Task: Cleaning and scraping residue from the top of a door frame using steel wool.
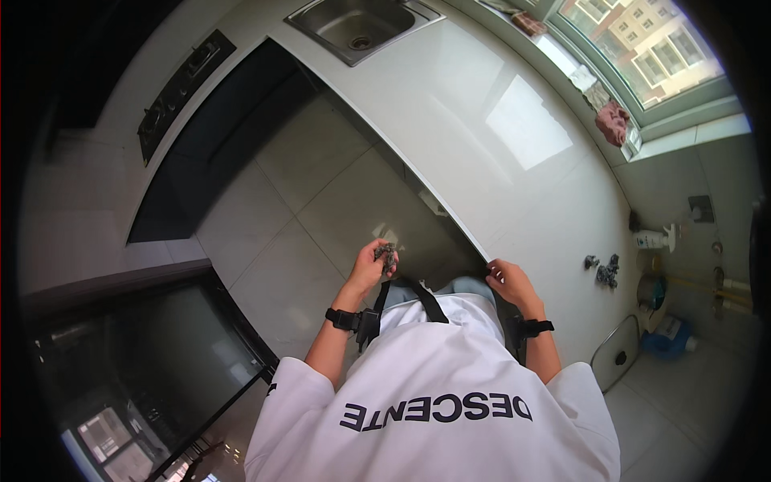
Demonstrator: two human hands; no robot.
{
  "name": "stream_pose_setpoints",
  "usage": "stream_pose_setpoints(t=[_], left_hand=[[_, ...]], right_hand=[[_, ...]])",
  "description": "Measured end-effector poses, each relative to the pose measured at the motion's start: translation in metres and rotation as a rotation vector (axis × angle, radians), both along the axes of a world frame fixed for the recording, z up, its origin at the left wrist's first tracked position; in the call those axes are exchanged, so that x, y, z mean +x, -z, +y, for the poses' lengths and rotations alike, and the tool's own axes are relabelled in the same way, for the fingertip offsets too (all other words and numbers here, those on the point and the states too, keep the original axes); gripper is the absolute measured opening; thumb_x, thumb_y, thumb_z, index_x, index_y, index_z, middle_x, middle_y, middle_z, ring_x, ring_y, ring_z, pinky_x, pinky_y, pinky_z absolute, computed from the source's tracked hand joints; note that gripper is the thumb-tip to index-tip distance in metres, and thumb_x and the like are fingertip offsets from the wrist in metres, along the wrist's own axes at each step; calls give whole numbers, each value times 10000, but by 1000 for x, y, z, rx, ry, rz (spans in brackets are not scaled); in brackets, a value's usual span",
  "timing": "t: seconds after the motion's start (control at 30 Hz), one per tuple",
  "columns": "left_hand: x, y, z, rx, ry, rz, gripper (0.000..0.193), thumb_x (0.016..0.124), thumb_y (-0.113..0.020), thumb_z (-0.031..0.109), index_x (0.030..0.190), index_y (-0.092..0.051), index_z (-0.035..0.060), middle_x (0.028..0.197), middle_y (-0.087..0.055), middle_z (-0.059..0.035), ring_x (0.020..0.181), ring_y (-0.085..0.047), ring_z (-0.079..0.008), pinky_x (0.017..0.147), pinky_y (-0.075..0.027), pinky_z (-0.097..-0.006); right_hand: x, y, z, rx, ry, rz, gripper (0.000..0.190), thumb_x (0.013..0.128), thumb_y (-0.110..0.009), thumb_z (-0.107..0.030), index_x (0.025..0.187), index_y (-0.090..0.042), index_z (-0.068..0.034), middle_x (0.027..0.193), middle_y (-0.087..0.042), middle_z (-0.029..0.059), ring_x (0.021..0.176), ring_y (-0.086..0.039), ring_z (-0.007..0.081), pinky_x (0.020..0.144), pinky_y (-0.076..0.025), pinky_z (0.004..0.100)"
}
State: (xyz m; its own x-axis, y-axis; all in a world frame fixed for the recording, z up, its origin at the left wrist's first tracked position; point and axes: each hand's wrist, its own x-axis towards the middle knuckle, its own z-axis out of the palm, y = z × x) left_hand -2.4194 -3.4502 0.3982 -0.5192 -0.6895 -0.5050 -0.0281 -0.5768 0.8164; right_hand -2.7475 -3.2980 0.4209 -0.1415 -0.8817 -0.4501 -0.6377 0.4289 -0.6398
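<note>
My left hand (368, 268) is closed around a crumpled grey wad (386, 256), which looks like a steel-wool scrubber. It is held in front of my body, over the floor. My right hand (512, 282) is at the front edge of the white countertop (446, 150). Its fingers are curled, and the fingertips are partly hidden, so I cannot tell whether they grip the edge. Two similar dark grey wads lie on the counter to the right, a larger one (608, 272) and a smaller one (591, 261).
A steel sink (385, 27) is set into the counter's far end, with a gas hob (187, 90) to its left. Along the right wall are a spray bottle (653, 240), a blue jug (665, 338) and a glass lid (615, 349). A dark glossy-topped appliance (162, 349) stands at left.
</note>
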Motion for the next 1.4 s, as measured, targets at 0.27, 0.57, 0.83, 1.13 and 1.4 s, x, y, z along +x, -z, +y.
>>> stream_pose_setpoints(t=[0.27,0.57,0.83,1.13,1.4], left_hand=[[60,13,-116,-12,-12,-35,175,1000,-468,109,1146,-514,23,951,-641,-84,801,-631,-152,660,-526,-283],[95,-12,-309,81,-170,-98,265,973,-522,138,1224,-506,50,993,-616,-84,907,-638,-167,732,-576,-325],[56,-60,-538,29,-87,42,279,999,-431,95,1268,-497,70,1011,-619,-80,838,-644,-166,678,-576,-302],[-19,-39,-826,-12,270,-45,290,970,-458,112,1251,-522,72,999,-628,-80,804,-646,-165,686,-576,-315],[-89,5,-931,222,471,-32,278,956,-480,128,1220,-525,55,996,-632,-97,877,-658,-214,729,-584,-381]], right_hand=[[67,-21,-155,-220,-21,-52,136,841,-594,-73,919,-706,-69,825,-666,97,686,-628,244,661,-505,336],[79,-18,-428,-273,-197,-147,249,865,-508,-54,1037,-688,-65,844,-681,110,755,-654,267,700,-519,365],[63,-26,-688,-418,38,-245,313,971,-491,-184,1195,-601,6,882,-703,141,785,-680,239,735,-516,326],[54,9,-836,-548,673,-153,218,865,-526,-99,942,-706,-3,803,-706,105,738,-674,176,709,-518,289],[58,-2,-897,-455,879,50,188,840,-610,-159,924,-723,-35,783,-698,114,705,-682,252,678,-522,321]])
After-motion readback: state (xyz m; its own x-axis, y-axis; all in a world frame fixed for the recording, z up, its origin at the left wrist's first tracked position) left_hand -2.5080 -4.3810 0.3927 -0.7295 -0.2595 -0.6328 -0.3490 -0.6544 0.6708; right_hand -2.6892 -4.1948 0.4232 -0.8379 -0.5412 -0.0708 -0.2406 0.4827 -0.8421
